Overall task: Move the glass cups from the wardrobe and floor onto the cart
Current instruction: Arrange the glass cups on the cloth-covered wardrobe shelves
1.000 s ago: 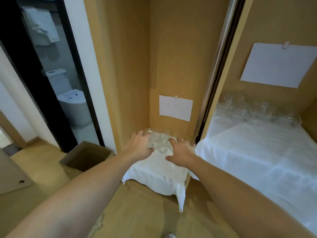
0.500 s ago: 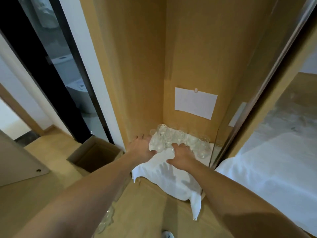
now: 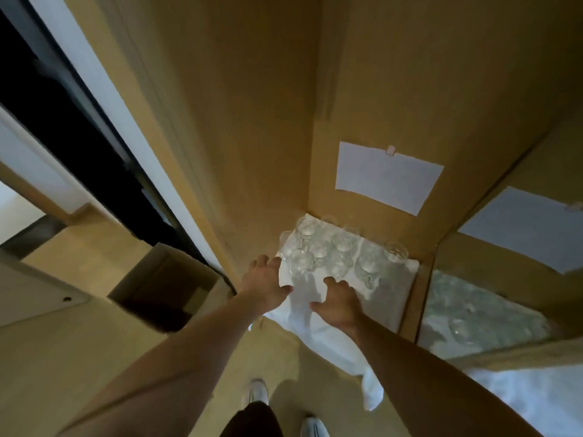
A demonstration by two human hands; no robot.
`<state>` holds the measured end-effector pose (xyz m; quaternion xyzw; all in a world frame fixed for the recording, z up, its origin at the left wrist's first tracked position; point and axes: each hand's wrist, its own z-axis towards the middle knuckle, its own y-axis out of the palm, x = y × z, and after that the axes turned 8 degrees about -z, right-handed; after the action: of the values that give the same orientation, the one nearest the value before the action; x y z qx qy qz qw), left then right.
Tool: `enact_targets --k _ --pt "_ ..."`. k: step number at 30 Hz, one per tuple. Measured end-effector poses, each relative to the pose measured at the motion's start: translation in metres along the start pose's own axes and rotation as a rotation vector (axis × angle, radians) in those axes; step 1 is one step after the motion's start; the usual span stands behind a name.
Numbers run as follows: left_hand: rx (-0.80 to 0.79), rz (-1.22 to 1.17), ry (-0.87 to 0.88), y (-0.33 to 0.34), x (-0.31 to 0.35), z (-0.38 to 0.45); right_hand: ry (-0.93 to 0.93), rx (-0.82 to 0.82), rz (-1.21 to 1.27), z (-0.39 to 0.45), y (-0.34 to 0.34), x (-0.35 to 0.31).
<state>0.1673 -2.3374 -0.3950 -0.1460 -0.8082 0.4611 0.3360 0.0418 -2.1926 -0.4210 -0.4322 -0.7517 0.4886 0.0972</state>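
The wardrobe (image 3: 268, 121) fills most of the view; compared with half a second ago, the camera now looks more steeply down into its left compartment, and the person's white shoes (image 3: 258, 391) have come further into view at the bottom edge. A white cloth (image 3: 331, 339) covers the compartment floor and hangs over its front edge. A white paper sheet (image 3: 388, 178) is taped to the back panel. An open cardboard box (image 3: 164, 285) sits on the floor left of the wardrobe.

The glass cups (image 3: 331, 250) stand clustered on the cloth at the back of the compartment, as before. More glassware (image 3: 467, 316) shows blurred in the right compartment.

The left hand (image 3: 266, 283) rests at the cloth's left edge, fingers extended, just beside the nearest cup. The right hand (image 3: 337, 302) has drawn back from the cluster and now lies on the cloth in front of the cups, fingers loosely bent, holding nothing.
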Motion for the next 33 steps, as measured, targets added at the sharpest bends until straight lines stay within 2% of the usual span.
enact_targets --k 11,15,18,26,30,33 --pt "-0.079 -0.195 0.019 0.054 -0.027 0.126 0.233 -0.004 0.162 0.099 0.053 0.008" --pt "0.026 -0.308 -0.001 0.076 -0.033 0.154 0.337 -0.006 0.28 0.138 0.069 0.02" --pt "0.07 -0.405 -0.046 0.108 -0.038 0.175 0.408 0.025 0.36 0.169 0.092 0.038" --pt "-0.008 -0.431 -0.183 0.176 -0.056 0.22 0.499 0.037 0.531 0.222 0.148 0.061" --pt "0.073 -0.505 -0.201 0.193 -0.063 0.234 0.468 0.028 0.665 0.253 0.158 0.05" --pt "0.178 -0.582 -0.183 0.201 -0.071 0.241 0.485 0.008 0.876 0.279 0.161 0.037"
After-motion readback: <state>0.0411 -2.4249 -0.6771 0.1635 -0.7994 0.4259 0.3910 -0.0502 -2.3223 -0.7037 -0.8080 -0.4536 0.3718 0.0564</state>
